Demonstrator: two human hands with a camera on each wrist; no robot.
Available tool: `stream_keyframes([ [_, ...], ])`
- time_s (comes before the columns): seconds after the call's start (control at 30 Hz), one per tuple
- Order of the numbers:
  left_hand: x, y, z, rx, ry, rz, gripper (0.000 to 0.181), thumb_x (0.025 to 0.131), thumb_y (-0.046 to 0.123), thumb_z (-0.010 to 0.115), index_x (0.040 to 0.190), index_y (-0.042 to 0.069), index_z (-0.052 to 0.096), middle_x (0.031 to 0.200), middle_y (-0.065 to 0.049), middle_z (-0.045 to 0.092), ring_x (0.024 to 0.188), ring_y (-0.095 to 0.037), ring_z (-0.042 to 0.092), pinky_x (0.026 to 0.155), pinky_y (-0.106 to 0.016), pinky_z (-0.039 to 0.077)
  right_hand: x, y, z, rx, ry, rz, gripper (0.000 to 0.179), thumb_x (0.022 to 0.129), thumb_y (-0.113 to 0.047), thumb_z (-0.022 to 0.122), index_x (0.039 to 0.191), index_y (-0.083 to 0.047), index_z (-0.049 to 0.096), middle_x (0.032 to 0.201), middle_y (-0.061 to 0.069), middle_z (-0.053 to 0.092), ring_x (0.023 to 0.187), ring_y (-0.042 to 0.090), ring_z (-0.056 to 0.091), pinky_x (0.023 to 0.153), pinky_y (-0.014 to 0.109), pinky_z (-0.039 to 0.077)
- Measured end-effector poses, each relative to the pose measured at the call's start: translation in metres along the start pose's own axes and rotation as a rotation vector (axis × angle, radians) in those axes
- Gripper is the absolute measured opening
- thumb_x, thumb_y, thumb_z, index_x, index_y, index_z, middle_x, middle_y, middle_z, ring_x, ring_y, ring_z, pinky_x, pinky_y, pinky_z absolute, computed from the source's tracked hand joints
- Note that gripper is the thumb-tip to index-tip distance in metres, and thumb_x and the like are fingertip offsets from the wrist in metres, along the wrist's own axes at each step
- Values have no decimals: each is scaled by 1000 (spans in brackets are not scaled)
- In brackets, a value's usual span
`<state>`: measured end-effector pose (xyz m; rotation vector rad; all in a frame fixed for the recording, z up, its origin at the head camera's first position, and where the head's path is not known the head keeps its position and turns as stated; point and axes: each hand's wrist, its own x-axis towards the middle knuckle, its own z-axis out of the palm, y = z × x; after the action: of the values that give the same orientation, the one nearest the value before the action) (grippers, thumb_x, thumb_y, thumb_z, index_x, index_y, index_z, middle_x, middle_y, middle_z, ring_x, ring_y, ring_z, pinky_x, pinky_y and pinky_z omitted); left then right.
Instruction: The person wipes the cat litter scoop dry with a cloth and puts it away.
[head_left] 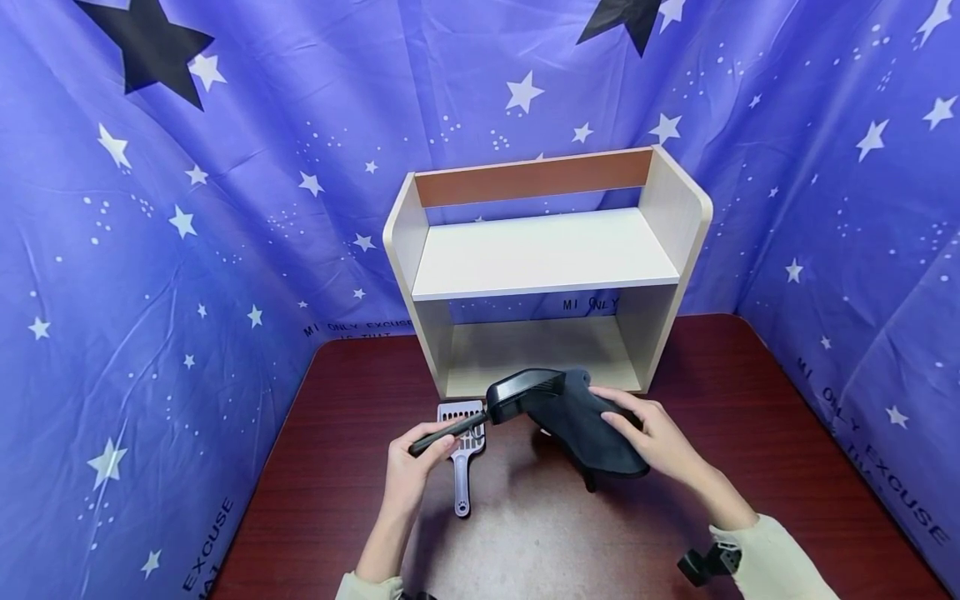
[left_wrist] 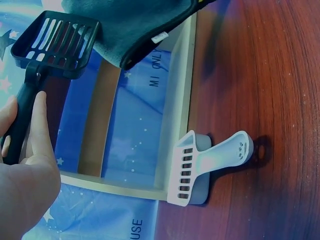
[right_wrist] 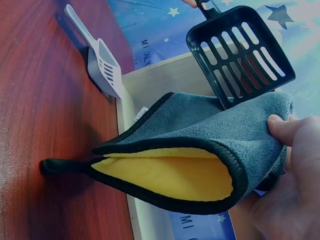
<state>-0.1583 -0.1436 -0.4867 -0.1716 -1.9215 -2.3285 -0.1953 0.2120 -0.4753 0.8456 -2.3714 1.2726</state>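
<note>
My left hand (head_left: 411, 467) grips the handle of a black slotted litter scoop (left_wrist: 60, 47), held up over the table. In my right hand (head_left: 663, 443) is a folded cleaning cloth (right_wrist: 210, 125), grey-blue plush on one face and yellow on the other, with a black border and a hanging loop. The cloth meets the edge of the scoop's basket (right_wrist: 245, 55), and its loop end droops toward the table. A pale lilac litter scoop (head_left: 462, 479) lies below the left hand, its slotted end near the shelf's front left corner.
A two-tier pale wooden shelf (head_left: 547, 254) stands at the back of the dark red-brown table (head_left: 345, 417). Blue curtains (head_left: 247, 208) with stars hang behind and at both sides.
</note>
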Motion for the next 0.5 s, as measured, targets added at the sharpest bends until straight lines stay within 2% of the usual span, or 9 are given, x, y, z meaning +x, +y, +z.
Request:
stream_keyframes([
  [0.13, 1, 1, 2, -24, 8, -2, 32, 90, -2, 68, 115, -21, 61, 103, 1, 78, 93, -9, 73, 83, -24, 62, -2, 1, 1, -4, 14, 53, 39, 96, -1, 61, 133, -11, 63, 126, 14, 69, 119, -12, 53, 98, 1, 38],
  [0.23, 2, 1, 4, -75, 7, 19, 25, 91, -4, 65, 112, -17, 64, 102, -1, 78, 92, -11, 74, 83, -25, 62, -3, 3, 3, 7, 33, 109, 36, 97, -3, 60, 132, -11, 63, 127, 14, 69, 118, -15, 51, 98, 0, 38],
  [0.33, 2, -1, 7, -153, -15, 36, 18, 91, -8, 62, 107, -4, 71, 103, -3, 77, 92, -11, 74, 85, -25, 61, -5, 4, 8, 33, 40, 145, 34, 98, -4, 59, 132, -9, 63, 127, 16, 68, 116, -16, 51, 96, 0, 38],
  [0.43, 2, -4, 11, -227, -54, 25, 27, 92, -10, 59, 102, 9, 74, 105, -3, 77, 95, -11, 73, 86, -24, 60, -5, 5, 15, 78, 43, 166, 35, 98, -4, 58, 133, -6, 61, 128, 20, 67, 113, -14, 53, 94, 1, 40],
  [0.5, 2, -6, 13, -263, -80, 5, 30, 93, -11, 57, 103, 13, 74, 107, -3, 77, 97, -12, 73, 87, -24, 60, -5, 5, 20, 134, 48, 178, 37, 99, -4, 56, 136, -4, 58, 129, 21, 65, 110, -12, 55, 92, 3, 44],
])
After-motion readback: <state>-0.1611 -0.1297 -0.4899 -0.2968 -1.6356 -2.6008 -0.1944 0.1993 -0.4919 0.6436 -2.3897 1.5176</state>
